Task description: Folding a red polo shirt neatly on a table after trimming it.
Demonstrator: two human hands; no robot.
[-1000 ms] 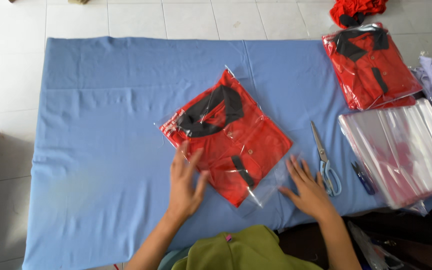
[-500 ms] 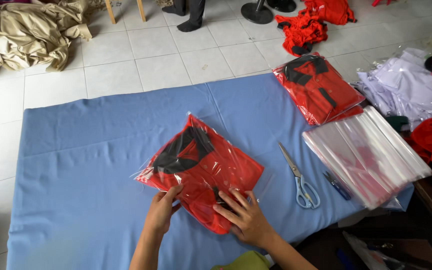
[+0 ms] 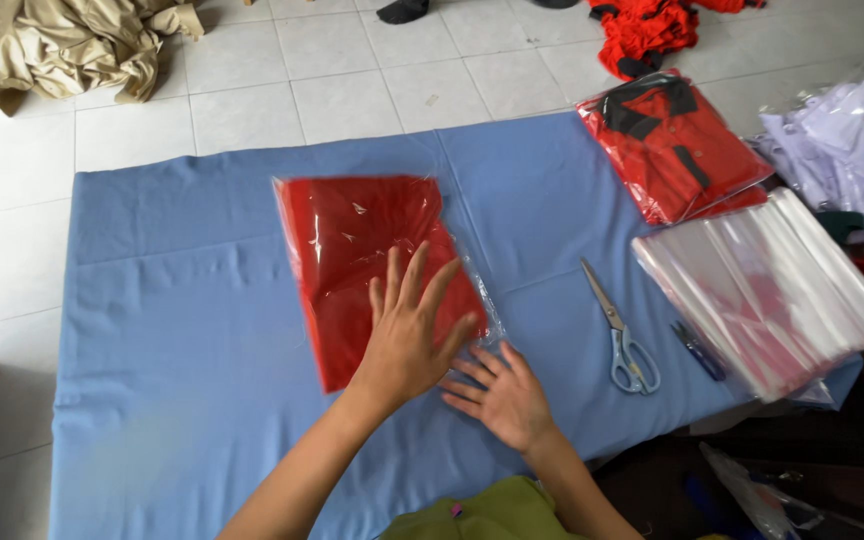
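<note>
The person's left hand [image 3: 407, 335] is bare, with no glove, no ring and no watch. The fingers are long and thin. The arm behind it is bare too, all the way down to the bottom edge of the picture, so no sleeve shows on it.

The right hand [image 3: 502, 395] is also bare, with nothing on the fingers or the wrist (no band, no ring). Its forearm is bare as well.

Between the two arms, low in the picture, a bit of the olive-green cloth top [image 3: 482, 515] shows. It has a tiny pink spot near its upper edge.
</note>
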